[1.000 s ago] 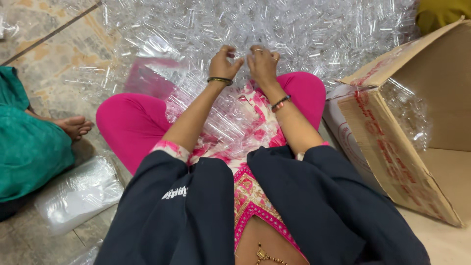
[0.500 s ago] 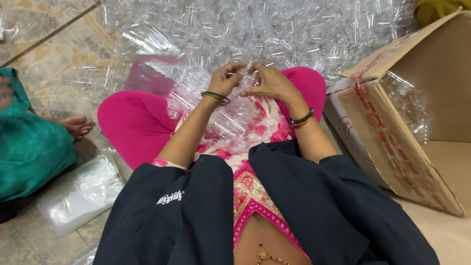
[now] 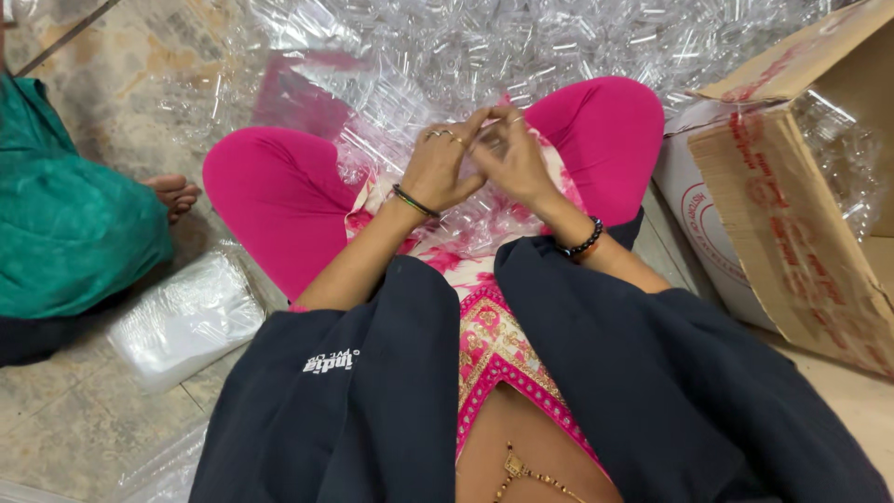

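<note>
Both hands have drawn back from the clear tube heap [image 3: 521,47] to the lap: left hand [image 3: 442,168] and right hand [image 3: 517,158] fingers pinch a small clear piece [image 3: 484,140], cardboard box [image 3: 792,214] edge crowding right of it.

Bright even light, glare on clear plastic pieces [image 3: 559,47], hands perhaps slightly blurred

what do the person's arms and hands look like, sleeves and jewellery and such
Both forearms are bare, with wide dark navy sleeves pushed back towards the elbows; the left sleeve carries a small white printed mark. The left hand wears thin rings on its fingers and a slim dark bangle with a green tint at the wrist. The right hand has one ring and a bracelet of black beads with an orange band beside it.
</note>
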Motion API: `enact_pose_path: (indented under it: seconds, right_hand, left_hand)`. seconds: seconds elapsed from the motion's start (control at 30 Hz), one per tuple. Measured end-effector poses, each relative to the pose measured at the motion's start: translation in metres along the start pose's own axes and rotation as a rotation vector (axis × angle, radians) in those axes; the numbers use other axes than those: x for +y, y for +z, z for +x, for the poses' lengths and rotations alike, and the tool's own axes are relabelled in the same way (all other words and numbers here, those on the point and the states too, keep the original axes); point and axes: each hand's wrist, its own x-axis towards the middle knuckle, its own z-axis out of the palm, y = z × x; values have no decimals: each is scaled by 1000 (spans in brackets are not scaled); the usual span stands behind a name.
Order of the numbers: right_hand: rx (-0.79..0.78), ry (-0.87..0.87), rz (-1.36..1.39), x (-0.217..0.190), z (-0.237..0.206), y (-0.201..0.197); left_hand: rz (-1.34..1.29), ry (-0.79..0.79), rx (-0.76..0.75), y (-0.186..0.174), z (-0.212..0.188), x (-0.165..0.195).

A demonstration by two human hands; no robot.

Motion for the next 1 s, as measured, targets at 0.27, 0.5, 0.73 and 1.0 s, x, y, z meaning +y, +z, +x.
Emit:
enact_pose_path:
  seconds: [0.27,0.5,0.73,1.0]
  right_hand:
    - [103,-186,-677,19,117,-51]
    - [-42,-205,-1399,54,179,-34]
    - [178,-57,-39,11,119,-23]
    - [-110,100,-77,17,120,24]
  left_hand:
    - [-262,-661,350,-43,36,-92]
    - [-623,-418,363,-56,36,-146]
    - [-322,-364,11,-58,25,-102]
    - [-510,-214,173,-49,27,-85]
